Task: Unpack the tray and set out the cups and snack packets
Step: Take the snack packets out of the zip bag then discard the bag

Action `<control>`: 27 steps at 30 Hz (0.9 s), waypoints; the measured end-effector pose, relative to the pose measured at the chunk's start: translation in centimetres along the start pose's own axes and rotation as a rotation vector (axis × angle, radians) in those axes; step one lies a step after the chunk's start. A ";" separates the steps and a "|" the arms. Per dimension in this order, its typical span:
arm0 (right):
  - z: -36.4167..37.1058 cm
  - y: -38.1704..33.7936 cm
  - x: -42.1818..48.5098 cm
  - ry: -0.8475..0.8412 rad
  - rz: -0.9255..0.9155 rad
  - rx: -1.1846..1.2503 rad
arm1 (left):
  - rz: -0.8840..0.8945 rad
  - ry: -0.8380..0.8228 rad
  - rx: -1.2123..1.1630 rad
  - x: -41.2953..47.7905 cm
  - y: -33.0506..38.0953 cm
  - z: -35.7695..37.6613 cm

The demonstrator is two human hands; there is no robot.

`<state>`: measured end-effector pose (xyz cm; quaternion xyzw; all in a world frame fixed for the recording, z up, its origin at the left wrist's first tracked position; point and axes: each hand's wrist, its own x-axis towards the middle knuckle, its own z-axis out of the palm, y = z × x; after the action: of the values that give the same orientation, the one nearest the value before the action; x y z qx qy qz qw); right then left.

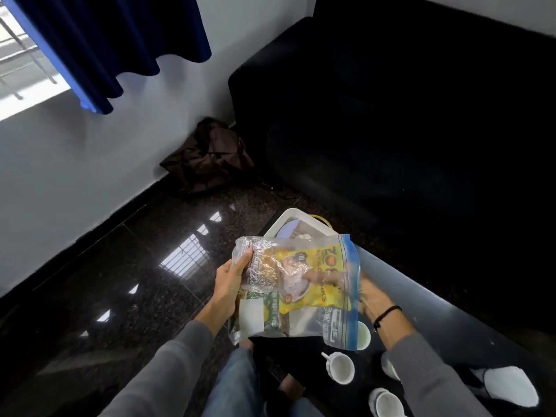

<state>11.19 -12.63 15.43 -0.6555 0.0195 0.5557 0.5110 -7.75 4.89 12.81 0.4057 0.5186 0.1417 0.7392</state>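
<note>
I hold a clear zip bag with a blue seal strip over the dark glass table. A yellow snack packet and a green packet lie inside it. My left hand grips the bag's closed end. My right hand is reaching into the bag's open end, its fingers on the yellow packet. A white tray sits beyond the bag, mostly hidden. White cups stand on the table: one with a handle, one at the bottom edge, and one partly behind the bag.
A black sofa fills the right side beyond the table. A brown bag lies on the dark polished floor in the corner by the wall. A dark blue curtain hangs at the upper left. My knees are below the bag.
</note>
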 end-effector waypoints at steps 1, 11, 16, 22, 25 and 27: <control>0.1 0.4 0.3 -0.003 -0.016 -0.009 | -0.010 0.008 -0.001 0.3 -0.5 -0.1; -2.7 5.1 2.1 0.393 0.004 -0.006 | -0.081 0.170 0.014 4.0 -5.0 -1.9; -3.9 4.4 2.2 0.566 -0.001 0.058 | -0.035 0.212 0.108 5.2 -5.8 -2.2; -4.8 3.4 3.2 0.754 -0.164 0.158 | -0.055 0.086 0.130 7.0 -6.1 -2.7; -4.9 2.9 4.6 0.839 -0.269 0.040 | -0.052 0.063 0.140 8.2 -6.5 -2.7; -4.8 2.3 5.7 0.885 -0.353 -0.068 | -0.045 0.066 0.162 9.2 -6.8 -2.7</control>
<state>15.37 -13.93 8.94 -0.8389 0.1055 0.1282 0.5183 -7.65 7.60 1.38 0.4476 0.5616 0.0959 0.6892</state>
